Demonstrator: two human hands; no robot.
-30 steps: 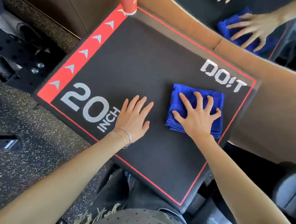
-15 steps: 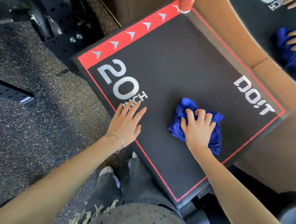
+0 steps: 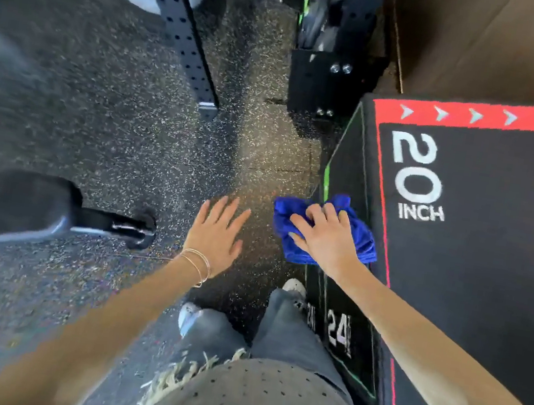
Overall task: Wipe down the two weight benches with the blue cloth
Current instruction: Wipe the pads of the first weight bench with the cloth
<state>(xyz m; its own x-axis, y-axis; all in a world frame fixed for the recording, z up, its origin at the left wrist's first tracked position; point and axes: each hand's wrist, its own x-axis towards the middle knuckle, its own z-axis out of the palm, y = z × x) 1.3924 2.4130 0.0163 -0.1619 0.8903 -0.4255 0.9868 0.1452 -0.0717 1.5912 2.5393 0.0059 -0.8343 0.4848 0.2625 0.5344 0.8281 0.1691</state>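
Blue cloth (image 3: 284,236): bunched at the bench (image 3: 488,287) left edge, overhanging the floor (image 3: 132,119).
Right hand (image 3: 325,242): grip curled onto the cloth.
Left hand (image 3: 219,233): grip wide, fingers spread above speckled floor beside the bench.

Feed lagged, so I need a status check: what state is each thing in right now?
plyo box: 20 INCH face up
blue cloth: bunched, at the plyo box's top edge, partly overhanging
right hand: grips the blue cloth
left hand: open, fingers spread, holds nothing
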